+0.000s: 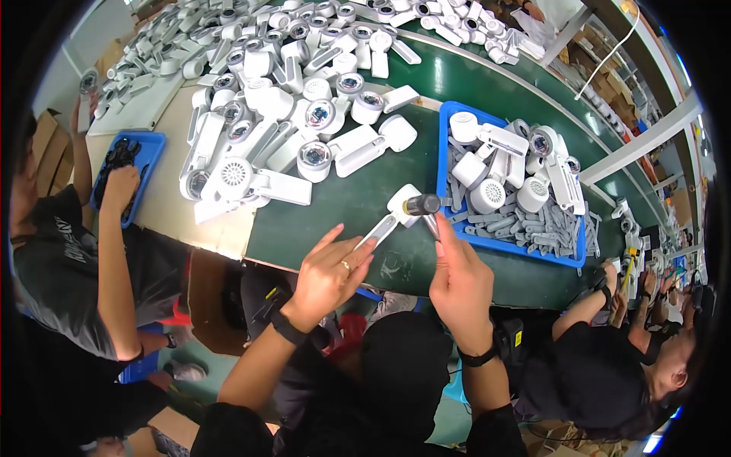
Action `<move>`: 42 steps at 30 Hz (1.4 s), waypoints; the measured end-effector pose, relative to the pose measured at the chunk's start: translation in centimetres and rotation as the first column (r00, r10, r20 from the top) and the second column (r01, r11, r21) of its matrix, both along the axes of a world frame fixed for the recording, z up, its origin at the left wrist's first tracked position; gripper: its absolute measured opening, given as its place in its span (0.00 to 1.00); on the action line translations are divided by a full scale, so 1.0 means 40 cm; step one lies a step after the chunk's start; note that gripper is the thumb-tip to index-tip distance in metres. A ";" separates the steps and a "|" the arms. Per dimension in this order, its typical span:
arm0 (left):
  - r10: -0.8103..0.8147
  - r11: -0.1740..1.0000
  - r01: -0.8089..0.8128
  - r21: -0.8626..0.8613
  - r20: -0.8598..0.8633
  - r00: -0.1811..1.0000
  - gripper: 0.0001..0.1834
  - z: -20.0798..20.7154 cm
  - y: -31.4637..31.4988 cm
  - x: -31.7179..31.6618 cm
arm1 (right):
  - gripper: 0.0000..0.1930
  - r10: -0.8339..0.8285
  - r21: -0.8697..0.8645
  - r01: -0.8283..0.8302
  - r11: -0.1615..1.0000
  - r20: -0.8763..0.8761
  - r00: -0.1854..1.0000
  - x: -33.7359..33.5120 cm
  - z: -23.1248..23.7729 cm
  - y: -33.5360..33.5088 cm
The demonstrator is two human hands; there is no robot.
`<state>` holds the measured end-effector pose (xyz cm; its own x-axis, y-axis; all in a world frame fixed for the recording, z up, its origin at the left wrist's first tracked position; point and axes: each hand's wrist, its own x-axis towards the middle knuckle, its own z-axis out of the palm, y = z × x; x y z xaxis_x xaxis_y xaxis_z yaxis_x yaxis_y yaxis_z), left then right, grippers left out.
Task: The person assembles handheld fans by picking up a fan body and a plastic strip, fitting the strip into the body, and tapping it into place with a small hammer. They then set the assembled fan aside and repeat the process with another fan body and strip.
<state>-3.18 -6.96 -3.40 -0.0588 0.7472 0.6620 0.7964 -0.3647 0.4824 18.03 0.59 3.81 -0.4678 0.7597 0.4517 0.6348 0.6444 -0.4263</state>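
Though half-hidden, probably one mallet [424, 204].

A green bench [293, 232] carries a heap of white handheld fans [358, 150] and, to their right, a blue tray [443, 145]; the heap spreads left onto a pale tabletop [169, 199].

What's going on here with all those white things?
One person's left hand holds a white handheld fan by its handle above the green worktop. The right hand grips a small hammer, its head at the fan's round end; whether they touch is hard to tell. More fans lie piled ahead, and a blue tray on the right holds others on top of grey strips. At the left, another person's hand is over a smaller blue tray of black parts.
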 end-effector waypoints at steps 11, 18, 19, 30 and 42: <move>-0.016 1.000 0.016 -0.017 0.017 1.000 0.18 0.002 0.013 -0.001 | 0.28 -0.011 0.022 0.006 1.000 0.235 0.972 -0.006 -0.010 0.011; 0.113 0.993 -0.108 -0.041 0.184 0.976 0.40 -0.051 -0.003 0.014 | 0.24 0.149 -0.117 -0.144 0.983 0.035 0.988 -0.025 0.076 -0.017; 0.119 0.992 -0.110 -0.059 0.196 0.973 0.46 -0.056 0.001 0.013 | 0.24 0.189 -0.098 -0.182 0.978 0.075 0.979 -0.027 0.072 -0.017; 0.154 0.987 -0.144 -0.068 0.169 0.974 0.51 -0.070 0.006 0.016 | 0.23 0.184 -0.164 -0.153 0.974 0.197 0.963 -0.013 -0.001 0.015; 0.242 0.953 -0.174 -0.246 0.281 0.929 0.13 0.037 0.018 0.014 | 0.11 -0.146 -0.038 0.151 0.988 0.113 0.983 0.241 -0.133 0.088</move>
<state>-2.64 -6.24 -1.90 -0.4017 0.8172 0.4133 0.6449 -0.0679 0.7612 27.67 4.13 -1.50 -0.3929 0.8432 0.3669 0.7667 0.5206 -0.3755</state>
